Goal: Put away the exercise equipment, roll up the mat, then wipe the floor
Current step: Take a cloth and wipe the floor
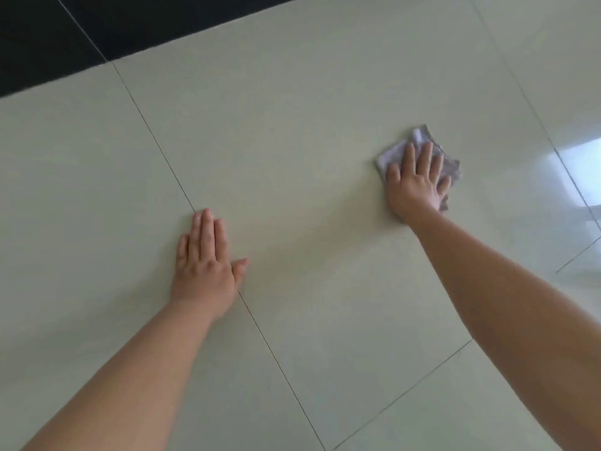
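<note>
Step in hand, by my reading: the last one, wiping the floor. No exercise equipment and no mat in view, so the first two steps look done, though that cannot be confirmed from here.

Right hand [416, 180] lies palm down on a small crumpled grey cleaning cloth [422, 157], fingers spread wide and flat across it, pressing rather than gripping. Cloth corners stick out beyond the fingertips and on the thumb side. The cloth sits on the pale cream glossy tiled floor [292, 141], toward the right edge of the large tile in the middle of view, near the grout line [533, 115] that runs along that side.

Left hand [205, 265] is flat on the same floor, fingers straight and close together, thumb out, holding nothing. It rests over the grout line at that tile's left edge, well apart from the cloth. It appears to carry body weight as a brace.

A dark tiled band [81, 30] borders the pale tiles at the far left corner. Bright window glare [582, 157] lies on the floor at the right edge.

Notes for doing this well:
- Keep the palm centred so the cloth does not bunch or slip out.
- Work in overlapping passes, one tile at a time, grout lines as guides.
- Refold to a clean face when soiled.
- Check against the glare for streaks.
</note>
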